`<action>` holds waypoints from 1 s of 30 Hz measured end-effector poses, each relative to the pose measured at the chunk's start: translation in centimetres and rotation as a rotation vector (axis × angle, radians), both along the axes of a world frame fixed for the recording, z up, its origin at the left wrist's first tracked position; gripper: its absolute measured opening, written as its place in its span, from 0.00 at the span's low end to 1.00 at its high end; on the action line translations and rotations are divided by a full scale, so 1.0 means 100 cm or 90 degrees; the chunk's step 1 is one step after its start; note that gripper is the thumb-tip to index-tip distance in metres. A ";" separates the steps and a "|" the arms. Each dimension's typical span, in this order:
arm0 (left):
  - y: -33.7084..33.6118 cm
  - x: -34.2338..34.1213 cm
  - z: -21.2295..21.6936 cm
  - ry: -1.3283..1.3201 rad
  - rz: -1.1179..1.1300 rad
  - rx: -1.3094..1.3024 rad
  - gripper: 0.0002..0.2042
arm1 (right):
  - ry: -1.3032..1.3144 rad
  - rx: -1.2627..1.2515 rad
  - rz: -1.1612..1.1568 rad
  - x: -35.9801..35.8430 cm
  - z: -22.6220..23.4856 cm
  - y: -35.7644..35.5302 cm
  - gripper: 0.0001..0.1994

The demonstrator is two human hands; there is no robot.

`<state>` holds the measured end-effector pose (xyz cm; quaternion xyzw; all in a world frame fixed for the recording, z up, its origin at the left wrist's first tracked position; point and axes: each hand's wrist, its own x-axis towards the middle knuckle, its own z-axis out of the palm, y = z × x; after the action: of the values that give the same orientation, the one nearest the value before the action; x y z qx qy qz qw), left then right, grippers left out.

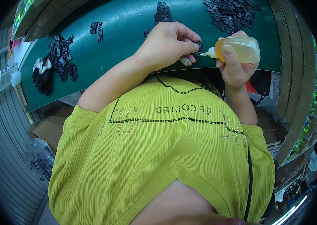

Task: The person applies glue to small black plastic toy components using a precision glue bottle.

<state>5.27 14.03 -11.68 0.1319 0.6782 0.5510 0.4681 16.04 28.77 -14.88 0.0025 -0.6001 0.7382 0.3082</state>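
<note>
My left hand [169, 45] pinches a small black plastic part [199, 47] between thumb and fingers, above the near edge of the green tabletop [117, 45]. Wrapped around a clear squeeze bottle [246, 49] of yellowish liquid is my right hand [237, 63]. The bottle lies nearly level, its white nozzle pointing left, with the tip close beside the black part. Whether the tip touches the part I cannot tell. Beyond my left hand is a small heap of black parts [163, 13], partly hidden by that hand.
A large pile of black parts [231, 13] lies at the far right, another pile [60, 56] at the left. Two or three loose parts [97, 30] sit between. A black and white cloth bundle [43, 75] rests at the left edge. Cardboard trays [289, 56] line the right side.
</note>
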 end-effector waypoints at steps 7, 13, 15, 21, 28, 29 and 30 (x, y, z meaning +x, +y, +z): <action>-0.003 0.001 -0.001 -0.003 0.012 0.018 0.11 | -0.025 0.003 -0.174 0.003 -0.029 0.020 0.11; -0.017 -0.025 0.003 0.383 -0.002 0.018 0.10 | 0.030 -0.363 -0.066 -0.004 -0.013 0.023 0.15; -0.014 -0.033 0.006 0.566 -0.061 -0.038 0.10 | 0.043 -0.388 -0.049 -0.004 -0.015 0.025 0.15; 0.039 -0.030 0.019 0.808 -0.219 -0.045 0.10 | 0.069 -0.476 -0.004 -0.004 -0.013 0.026 0.06; 0.071 -0.026 -0.005 0.813 -0.259 -0.103 0.09 | 0.040 -0.441 -0.025 -0.003 -0.015 0.025 0.11; 0.070 -0.026 -0.003 0.813 -0.263 -0.102 0.09 | 0.018 -0.415 -0.043 -0.002 -0.016 0.025 0.17; 0.068 -0.026 0.001 0.776 -0.281 -0.122 0.09 | 0.019 -0.417 -0.044 -0.003 -0.016 0.025 0.17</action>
<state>2.66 20.79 -11.61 0.5143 0.8250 0.2059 0.1114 15.77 31.29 -16.51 -0.1061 -0.3262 0.8809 0.3262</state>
